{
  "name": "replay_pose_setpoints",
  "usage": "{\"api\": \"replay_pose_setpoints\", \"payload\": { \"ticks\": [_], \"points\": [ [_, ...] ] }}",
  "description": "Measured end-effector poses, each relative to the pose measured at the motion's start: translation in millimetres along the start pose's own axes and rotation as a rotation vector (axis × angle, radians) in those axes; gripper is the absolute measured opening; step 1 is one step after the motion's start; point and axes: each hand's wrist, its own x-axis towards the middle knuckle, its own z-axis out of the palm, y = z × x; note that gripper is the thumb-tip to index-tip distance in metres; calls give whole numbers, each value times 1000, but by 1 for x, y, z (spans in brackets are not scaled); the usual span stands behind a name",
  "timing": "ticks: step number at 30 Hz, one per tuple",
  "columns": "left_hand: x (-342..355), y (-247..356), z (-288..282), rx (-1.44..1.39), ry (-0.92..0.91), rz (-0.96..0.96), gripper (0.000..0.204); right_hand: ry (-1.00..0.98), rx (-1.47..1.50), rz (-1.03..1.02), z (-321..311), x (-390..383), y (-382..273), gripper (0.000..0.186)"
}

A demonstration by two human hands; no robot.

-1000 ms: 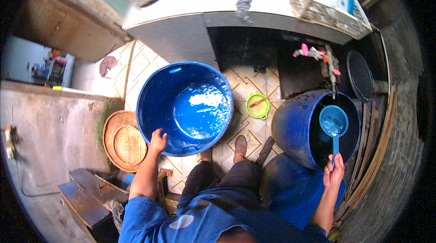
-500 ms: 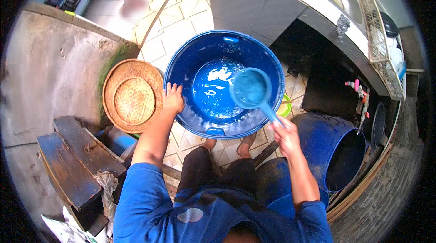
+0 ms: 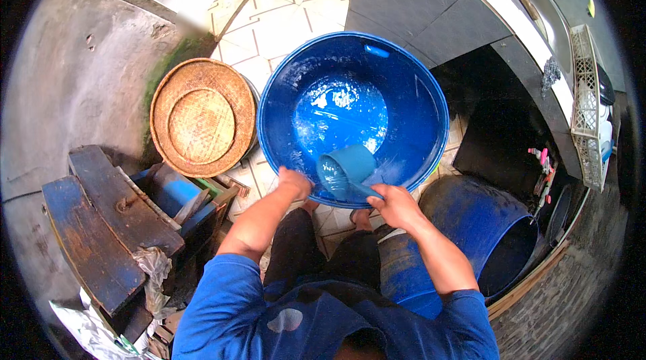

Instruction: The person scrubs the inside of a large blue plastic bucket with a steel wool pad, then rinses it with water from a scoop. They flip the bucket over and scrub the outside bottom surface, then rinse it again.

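Observation:
A large blue plastic tub (image 3: pixel 410 118) sits before my legs, its inner bottom wet and shiny. My left hand (image 3: pixel 294 182) grips the near left rim, fingertips partly hidden. My right hand (image 3: pixel 397 205) holds the handle of a blue dipper (image 3: pixel 346 170), which is tipped low inside the tub near its front wall, with clear water at its mouth. Just left of the tub lies a round woven bamboo tray (image 3: pixel 200 121), with a smaller circle in its middle.
A blue barrel (image 3: pixel 447 215) lies open-mouthed at right, under a pink-handled tap (image 3: pixel 540 155). Dark wooden planks (image 3: pixel 108 239) and plastic bags stand at lower left. A counter with a sink and a dish rack (image 3: pixel 584 111) runs along upper right; a concrete wall (image 3: pixel 94 70) is at left.
My right hand carried the water-filled dipper from over the barrel into the tub and tilted it. My left hand moved along the rim toward me. The view turned toward the tub.

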Motion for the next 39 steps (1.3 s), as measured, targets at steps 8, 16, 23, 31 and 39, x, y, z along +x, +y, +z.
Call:
{"api": "replay_pose_setpoints", "payload": {
  "ticks": [8,16,23,31,39],
  "points": [
    [-7,40,34,-652,514,62,63,170,229,95,-20,-33,31,29],
    [9,27,23,-281,162,-103,66,113,160,-208,-30,-11,23,26],
    [-1,109,49,-323,394,-60,59,73,-101,-167,-39,-30,41,26],
    [83,177,28,-650,104,417,62,168,-519,-57,-55,-114,71,14],
    [85,291,-78,-1285,466,678,52,660,-546,-44,-44,-191,103,33]
  ]
}}
